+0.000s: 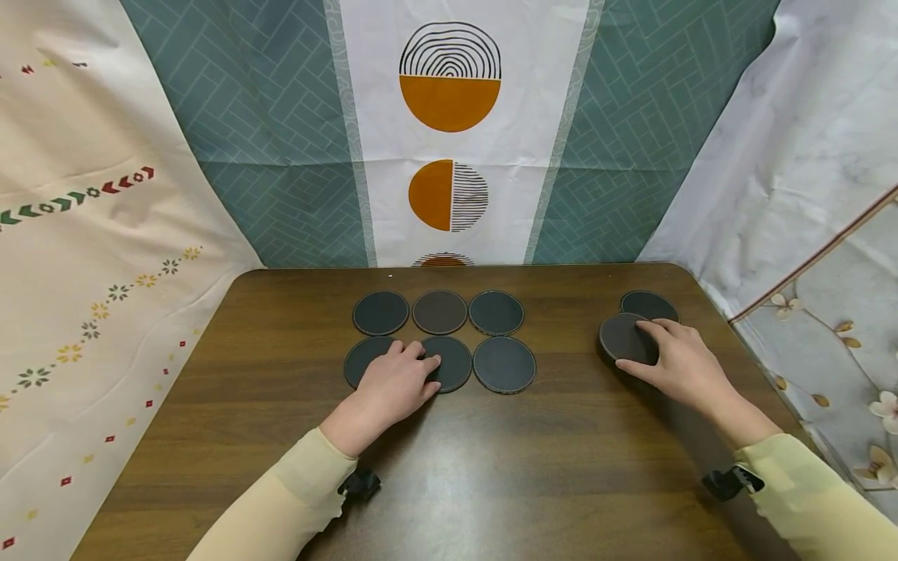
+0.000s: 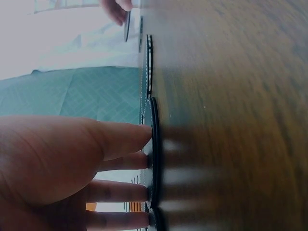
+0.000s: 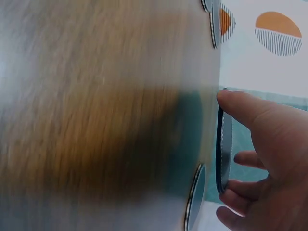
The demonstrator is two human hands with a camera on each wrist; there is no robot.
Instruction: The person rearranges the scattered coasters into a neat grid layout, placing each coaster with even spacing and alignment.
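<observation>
My right hand [image 1: 686,362] pinches a round dark coaster [image 1: 624,338] by its edges, thumb on one side and fingers on the other. In the right wrist view, the held coaster [image 3: 224,149] is raised off the wood. Another round coaster [image 1: 654,305] lies behind it, partly covered in the head view. My left hand [image 1: 394,378] rests its fingertips on the front-row middle coaster [image 1: 454,362]. Its fingers also overlap the front-left coaster [image 1: 362,358]. The left wrist view shows straight fingers on the touched coaster's stitched top [image 2: 153,168].
The front-right coaster [image 1: 504,365] lies beside the left hand's group. Behind is a row of a left coaster [image 1: 380,313], a browner middle one [image 1: 440,312] and a right one [image 1: 496,312]. The wooden table [image 1: 491,467] ends at patterned cloths [image 1: 281,156].
</observation>
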